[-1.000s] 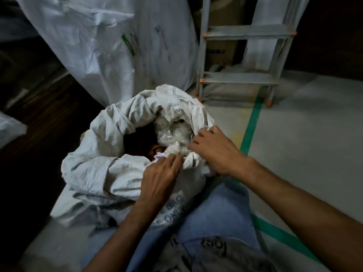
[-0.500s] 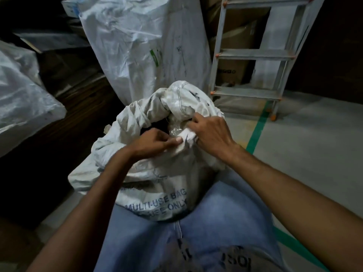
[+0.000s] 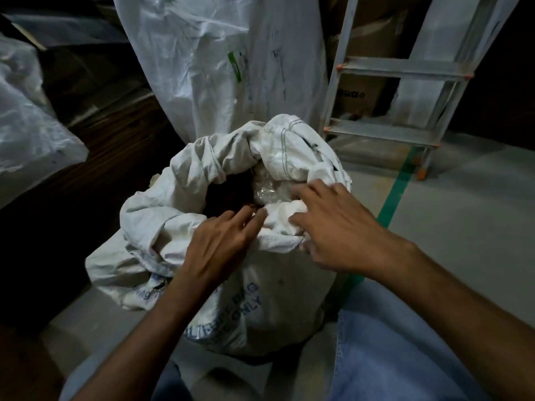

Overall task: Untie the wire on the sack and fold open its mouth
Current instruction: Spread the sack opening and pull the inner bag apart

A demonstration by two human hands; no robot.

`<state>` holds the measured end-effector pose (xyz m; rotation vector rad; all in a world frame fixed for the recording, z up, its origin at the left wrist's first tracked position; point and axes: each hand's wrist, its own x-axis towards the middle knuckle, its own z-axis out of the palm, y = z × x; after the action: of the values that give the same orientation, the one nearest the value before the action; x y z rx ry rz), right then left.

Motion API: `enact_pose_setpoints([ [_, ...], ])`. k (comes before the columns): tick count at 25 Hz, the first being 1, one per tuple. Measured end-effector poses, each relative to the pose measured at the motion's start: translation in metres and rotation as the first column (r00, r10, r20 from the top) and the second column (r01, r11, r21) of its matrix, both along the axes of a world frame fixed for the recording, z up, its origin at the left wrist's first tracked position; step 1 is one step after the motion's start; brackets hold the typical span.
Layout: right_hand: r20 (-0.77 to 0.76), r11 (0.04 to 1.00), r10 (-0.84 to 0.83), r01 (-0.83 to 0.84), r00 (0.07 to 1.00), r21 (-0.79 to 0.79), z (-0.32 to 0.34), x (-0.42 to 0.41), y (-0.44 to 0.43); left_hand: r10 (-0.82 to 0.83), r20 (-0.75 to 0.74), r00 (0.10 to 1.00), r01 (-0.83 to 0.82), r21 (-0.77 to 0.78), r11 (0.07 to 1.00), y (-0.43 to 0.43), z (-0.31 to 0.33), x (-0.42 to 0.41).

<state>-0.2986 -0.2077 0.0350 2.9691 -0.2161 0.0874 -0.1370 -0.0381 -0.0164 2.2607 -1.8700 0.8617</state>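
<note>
A white woven sack (image 3: 278,299) with blue print stands on the floor between my knees. Its mouth is open, with the rim (image 3: 188,180) rolled outward in thick folds around a dark hollow. Clear crumpled plastic (image 3: 267,189) shows inside at the right of the opening. My left hand (image 3: 220,247) lies on the near rim with straight fingers pointing into the mouth. My right hand (image 3: 333,227) hovers over the near right rim, fingers spread and relaxed, its thumb side touching the fold. No wire is visible.
A tall white sack (image 3: 220,62) leans behind. A metal stepladder (image 3: 396,70) stands at the back right, with cardboard boxes behind it. A clear plastic bag (image 3: 29,125) lies at the left. Green tape (image 3: 396,195) runs across the grey floor. My jeans-clad leg (image 3: 405,348) fills the lower right.
Both hands pinched the near rim half a second ago; now their fingers have straightened and let go of the fold. The view has shifted closer to the sack.
</note>
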Motion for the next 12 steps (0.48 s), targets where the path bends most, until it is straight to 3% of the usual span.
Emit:
enact_pose_setpoints([
  [3,-0.045,0.993,0.006,-0.001,0.999,0.119,-0.006,0.028,0.003,0.051,0.029,0.998,-0.051,-0.008,0.999,0.003,-0.007,-0.009],
  [5,-0.077,0.993,0.032,-0.023,0.997,0.118,-0.019,0.043,-0.003,0.086,-0.156,0.984,-0.068,0.115,0.991,0.007,-0.002,-0.014],
  [6,-0.021,0.996,0.055,-0.053,0.998,0.076,-0.023,0.044,-0.007,0.113,-0.33,0.937,-0.029,0.249,0.968,0.01,0.009,-0.01],
  [7,0.053,0.995,0.092,-0.094,0.994,0.038,-0.026,0.04,-0.011,0.167,-0.531,0.83,0.064,0.389,0.919,0.014,0.022,-0.001],
  [8,0.107,0.991,0.133,-0.135,0.985,0.01,-0.03,0.034,-0.014,0.252,-0.74,0.623,0.181,0.451,0.874,0.018,0.034,0.01],
  [9,0.132,0.985,0.171,-0.169,0.976,-0.024,-0.034,0.028,-0.018,0.321,-0.835,0.447,0.258,0.464,0.847,0.02,0.039,0.021],
  [10,0.161,0.976,0.214,-0.205,0.963,-0.072,-0.038,0.023,-0.021,0.305,-0.847,0.436,0.279,0.45,0.849,0.018,0.04,0.032],
  [12,0.248,0.972,0.22,-0.19,0.943,-0.141,-0.042,0.016,-0.028,0.189,-0.677,0.711,0.221,0.471,0.854,0.01,0.032,0.038],
])
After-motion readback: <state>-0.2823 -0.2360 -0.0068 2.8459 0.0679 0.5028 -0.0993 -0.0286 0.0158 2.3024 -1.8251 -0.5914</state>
